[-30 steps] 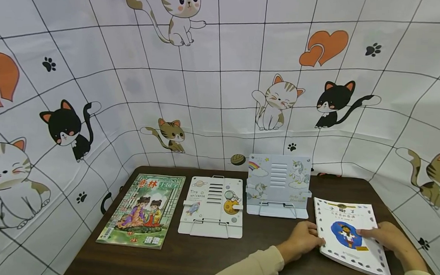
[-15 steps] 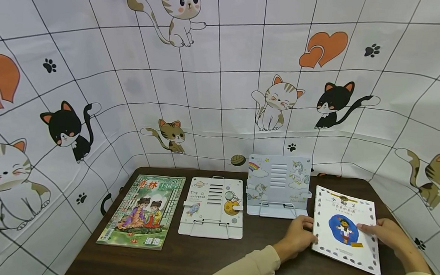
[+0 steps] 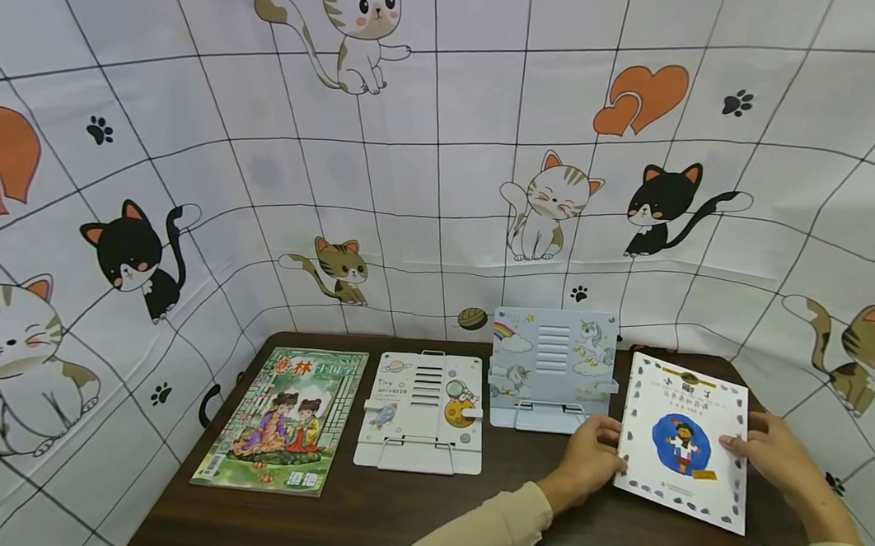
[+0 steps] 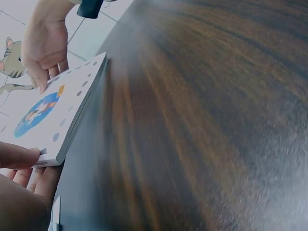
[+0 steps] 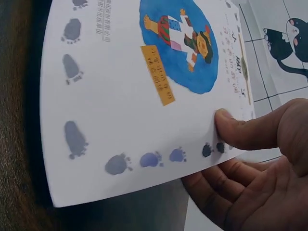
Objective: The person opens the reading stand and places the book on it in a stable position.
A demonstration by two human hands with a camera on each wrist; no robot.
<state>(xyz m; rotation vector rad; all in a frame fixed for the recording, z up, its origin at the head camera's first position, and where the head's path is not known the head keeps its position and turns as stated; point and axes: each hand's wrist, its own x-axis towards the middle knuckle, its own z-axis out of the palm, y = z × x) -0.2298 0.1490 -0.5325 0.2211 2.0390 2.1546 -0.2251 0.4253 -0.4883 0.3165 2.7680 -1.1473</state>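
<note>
A white book (image 3: 674, 492) with a blue round picture and a border of footprints is held tilted up over the right side of the table. My left hand (image 3: 583, 462) grips its lower left edge, thumb on the cover and fingers beneath, as the left wrist view also shows. On the opposite edge my right hand (image 3: 780, 460) pinches it, thumb (image 5: 236, 127) on the cover and fingers (image 5: 216, 185) behind. Just left of the book stands a pale blue unicorn book stand (image 3: 551, 370), upright with a wire holder at its foot.
Further left, a white space-themed book stand (image 3: 423, 412) lies near a green magazine (image 3: 284, 422) on the dark wooden table (image 3: 395, 518). A white cat-print curtain (image 3: 442, 182) hangs behind the table and along both sides.
Both hands have raised the book off the table and tipped its cover more upright. It has shifted slightly left and away from me. The stands and magazine stay put.
</note>
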